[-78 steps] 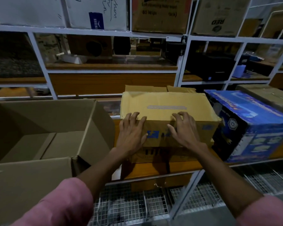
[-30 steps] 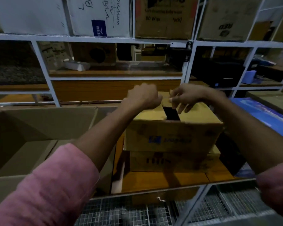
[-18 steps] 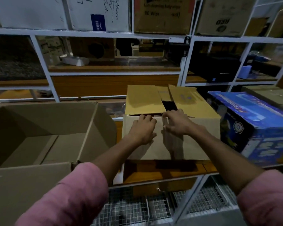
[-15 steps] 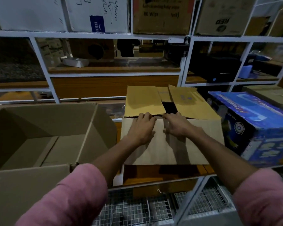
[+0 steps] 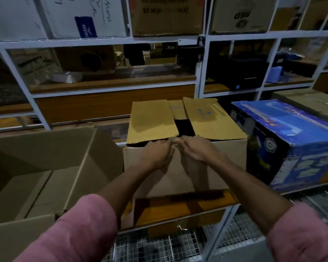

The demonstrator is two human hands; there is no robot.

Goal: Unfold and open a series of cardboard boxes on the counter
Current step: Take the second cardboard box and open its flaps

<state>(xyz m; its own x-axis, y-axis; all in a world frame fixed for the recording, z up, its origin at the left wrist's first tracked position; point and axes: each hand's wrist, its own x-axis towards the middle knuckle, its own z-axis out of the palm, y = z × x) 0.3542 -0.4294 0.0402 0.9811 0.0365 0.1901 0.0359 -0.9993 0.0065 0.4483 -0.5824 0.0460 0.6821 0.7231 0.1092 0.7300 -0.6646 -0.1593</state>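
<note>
A yellow-brown cardboard box (image 5: pixel 227 157) stands on the wooden counter (image 5: pixel 180 208) in the middle of the view. Its near top flap hangs folded down over the front face. Two inner flaps lie nearly flat on top with a dark gap between them. My left hand (image 5: pixel 157 155) and my right hand (image 5: pixel 194 150) sit side by side at the front top edge, fingers curled over the fold of the near flap. A larger open brown box (image 5: pixel 45 167) stands at the left, empty inside.
A blue printed box (image 5: pixel 290 146) stands close on the right, touching or nearly touching the middle box. White metal shelving (image 5: pixel 200 72) with more cartons rises behind. Wire mesh racks (image 5: pixel 159 246) lie below the counter's front edge.
Since 2.6 s ago the closed box's near flap was lifted and folded down over the front. In the last half second my hands stayed at the front edge, drawing closer together.
</note>
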